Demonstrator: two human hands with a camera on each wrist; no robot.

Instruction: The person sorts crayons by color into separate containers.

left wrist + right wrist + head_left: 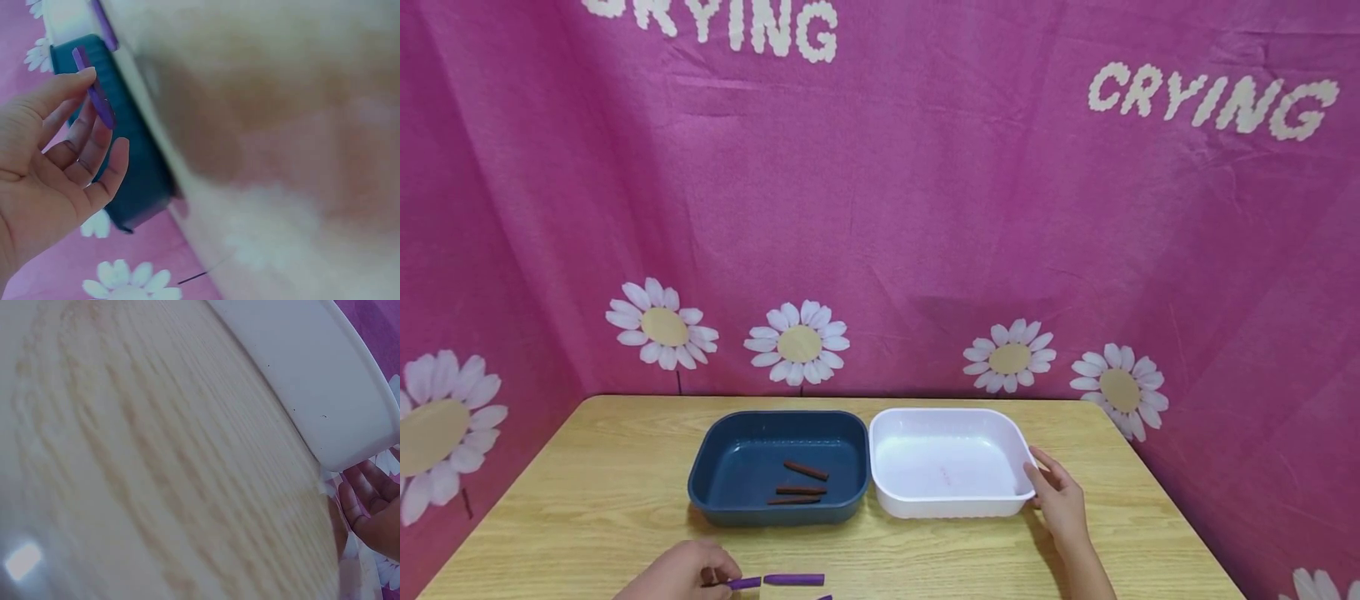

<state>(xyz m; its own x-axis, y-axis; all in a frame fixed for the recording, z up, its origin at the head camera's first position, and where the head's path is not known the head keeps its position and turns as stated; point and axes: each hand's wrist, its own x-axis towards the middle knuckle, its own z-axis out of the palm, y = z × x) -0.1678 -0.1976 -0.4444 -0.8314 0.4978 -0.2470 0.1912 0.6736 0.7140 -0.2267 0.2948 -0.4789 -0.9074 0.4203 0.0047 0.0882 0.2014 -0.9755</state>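
Observation:
My left hand (pixel 688 571), at the near side of the table, pinches a slim purple stick (pixel 99 100) between thumb and fingers; it tapers at one end. A second purple stick (pixel 793 579) lies just right of it, and the tip of another (pixel 825 597) shows at the bottom edge. My right hand (pixel 1060 498) holds the right rim of a white plastic basin (pixel 951 507), thumb at the rim and fingers outside. Beside that basin, on its left, stands a dark blue basin (pixel 775 517) with 3 thin brown sticks (pixel 805 471) lying in its right half.
Both basins stand side by side on a light wood-grain table (pixel 587 500). Behind and at the sides hangs a magenta cloth (pixel 880 208) with daisies and lettering. A pale yellowish patch (pixel 786 592) shows under the purple sticks, its kind unclear.

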